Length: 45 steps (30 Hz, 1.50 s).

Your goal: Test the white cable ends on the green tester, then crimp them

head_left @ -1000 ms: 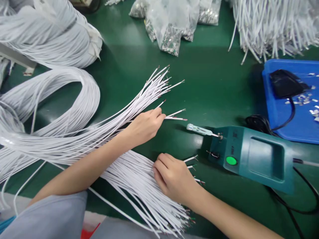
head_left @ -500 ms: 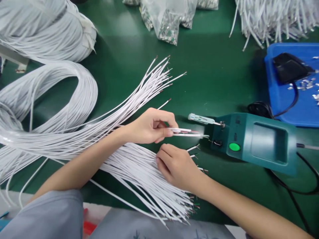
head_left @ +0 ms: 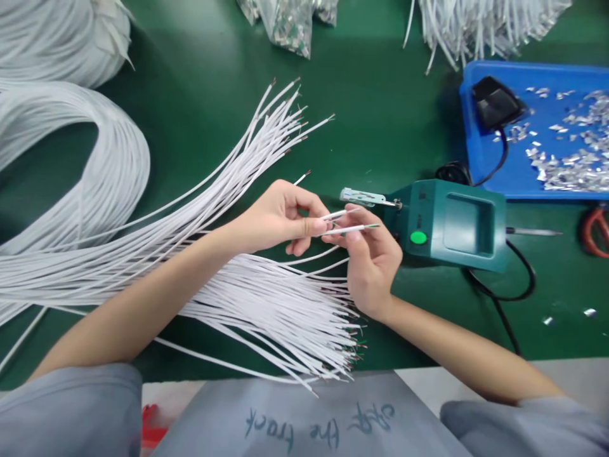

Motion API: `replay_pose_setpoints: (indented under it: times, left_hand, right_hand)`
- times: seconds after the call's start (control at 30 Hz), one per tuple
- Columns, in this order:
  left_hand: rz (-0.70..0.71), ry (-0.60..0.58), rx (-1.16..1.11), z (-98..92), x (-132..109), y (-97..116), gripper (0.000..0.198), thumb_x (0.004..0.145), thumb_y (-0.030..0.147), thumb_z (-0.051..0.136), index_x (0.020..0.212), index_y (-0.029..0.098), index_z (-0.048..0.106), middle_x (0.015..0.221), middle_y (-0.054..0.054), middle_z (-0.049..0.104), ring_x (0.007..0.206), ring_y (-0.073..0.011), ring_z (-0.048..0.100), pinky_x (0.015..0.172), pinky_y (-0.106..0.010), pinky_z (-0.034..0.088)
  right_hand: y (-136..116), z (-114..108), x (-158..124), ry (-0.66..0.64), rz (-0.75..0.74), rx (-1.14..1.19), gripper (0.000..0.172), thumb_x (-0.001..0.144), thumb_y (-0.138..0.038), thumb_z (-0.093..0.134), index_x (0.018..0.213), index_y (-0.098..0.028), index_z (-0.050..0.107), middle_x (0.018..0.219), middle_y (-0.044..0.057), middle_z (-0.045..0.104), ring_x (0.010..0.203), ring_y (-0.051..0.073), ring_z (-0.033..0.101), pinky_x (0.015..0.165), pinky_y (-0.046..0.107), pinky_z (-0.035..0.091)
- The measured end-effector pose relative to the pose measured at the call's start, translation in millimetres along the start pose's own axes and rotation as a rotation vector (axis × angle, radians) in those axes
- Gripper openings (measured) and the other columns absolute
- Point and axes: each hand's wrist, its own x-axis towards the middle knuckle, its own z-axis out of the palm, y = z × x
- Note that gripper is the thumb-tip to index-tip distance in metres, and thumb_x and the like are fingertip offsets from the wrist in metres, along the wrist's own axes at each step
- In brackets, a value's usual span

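Both hands pinch thin white wires: left hand [head_left: 280, 219] grips one wire [head_left: 339, 214], right hand [head_left: 371, 257] another [head_left: 354, 229], near the teal tool [head_left: 447, 223]. They look light, springy, best held near stripped tips.

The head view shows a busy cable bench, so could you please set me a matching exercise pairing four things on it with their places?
Things:
1. teal bench tool
2. blue tray
3. two white cable ends
4. clear bag of metal parts

Places:
A. at the far edge of the green mat, top centre
B. pinched between the left hand and right hand
C. just right of the hands, green button up
D. far right, strewn with metal bits

Pairs: 1-C, 2-D, 3-B, 4-A
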Motion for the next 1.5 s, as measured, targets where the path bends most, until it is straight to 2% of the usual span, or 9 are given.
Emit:
replay_pose_setpoints:
  times: [0.17,0.33,0.47,0.73,0.93,1.07,1.23,1.5]
  left_hand:
    - [-0.028,-0.011,0.061,0.7,1.1,-5.6,0.036,0.077,0.044,0.078,0.075,0.01,0.066,0.053,0.0,0.058,0.04,-0.0057,0.053,0.036,-0.014,0.041]
    - [-0.037,0.01,0.076,2.7,0.5,-4.0,0.037,0.078,0.045,0.077,0.075,0.01,0.065,0.051,0.001,0.057,0.039,-0.0066,0.053,0.036,-0.015,0.042]
    - [-0.03,0.014,0.085,3.8,0.8,-2.7,0.036,0.078,0.043,0.077,0.073,0.011,0.063,0.051,0.001,0.057,0.039,-0.0069,0.054,0.036,-0.015,0.043]
    - [-0.029,-0.025,0.081,3.2,-0.2,-1.6,0.033,0.078,0.039,0.078,0.071,0.011,0.063,0.051,0.001,0.059,0.039,-0.0071,0.056,0.037,-0.015,0.044]
    - [-0.021,0.013,0.123,3.9,0.0,-4.7,0.027,0.079,0.032,0.076,0.069,0.011,0.062,0.049,0.002,0.058,0.041,-0.0082,0.058,0.04,-0.015,0.047]
    - [-0.038,0.028,0.142,6.4,-0.5,-3.9,0.025,0.077,0.028,0.078,0.067,0.011,0.063,0.048,0.002,0.058,0.042,-0.0087,0.059,0.041,-0.015,0.048]
    - [-0.022,0.074,0.154,5.0,-0.5,-3.4,0.026,0.077,0.03,0.078,0.068,0.01,0.065,0.051,0.001,0.06,0.043,-0.0086,0.06,0.043,-0.016,0.049]
    - [0.025,0.087,0.165,-1.2,1.1,-8.8,0.026,0.078,0.036,0.078,0.074,0.01,0.072,0.053,-0.002,0.064,0.046,-0.0098,0.061,0.045,-0.017,0.05]
  right_hand:
    - [1.1,-2.3,8.5,-0.019,-0.108,0.019,0.012,0.089,-0.026,0.066,0.098,-0.027,0.073,0.083,-0.001,0.066,0.066,0.009,0.061,0.058,0.024,0.057]
    - [-1.6,-3.0,11.1,-0.011,-0.083,0.003,0.004,0.087,-0.024,0.068,0.086,-0.023,0.072,0.077,-0.002,0.066,0.06,0.009,0.059,0.055,0.024,0.052]
    - [-1.5,-2.7,12.7,-0.018,-0.076,-0.008,0.011,0.086,-0.032,0.069,0.082,-0.022,0.07,0.073,-0.001,0.064,0.058,0.009,0.056,0.053,0.025,0.049]
    - [1.3,-4.2,9.1,-0.07,-0.061,0.02,0.011,0.091,-0.028,0.063,0.087,-0.023,0.071,0.077,-0.001,0.063,0.062,0.009,0.055,0.057,0.025,0.047]
    - [2.4,-4.8,10.8,0.003,-0.058,-0.06,0.014,0.086,-0.036,0.069,0.095,-0.025,0.068,0.085,0.0,0.061,0.065,0.01,0.056,0.06,0.027,0.051]
    - [3.2,-5.2,13.9,0.001,-0.092,-0.081,0.008,0.083,-0.031,0.071,0.085,-0.024,0.068,0.086,0.001,0.062,0.075,0.012,0.059,0.062,0.026,0.052]
    - [7.1,-5.4,14.9,-0.028,-0.054,-0.053,0.017,0.08,-0.029,0.074,0.096,-0.026,0.069,0.089,-0.001,0.066,0.081,0.013,0.063,0.071,0.028,0.056]
    - [7.9,-4.6,14.0,-0.041,-0.028,-0.021,0.017,0.083,-0.029,0.072,0.099,-0.027,0.067,0.093,0.0,0.067,0.088,0.015,0.064,0.076,0.031,0.058]
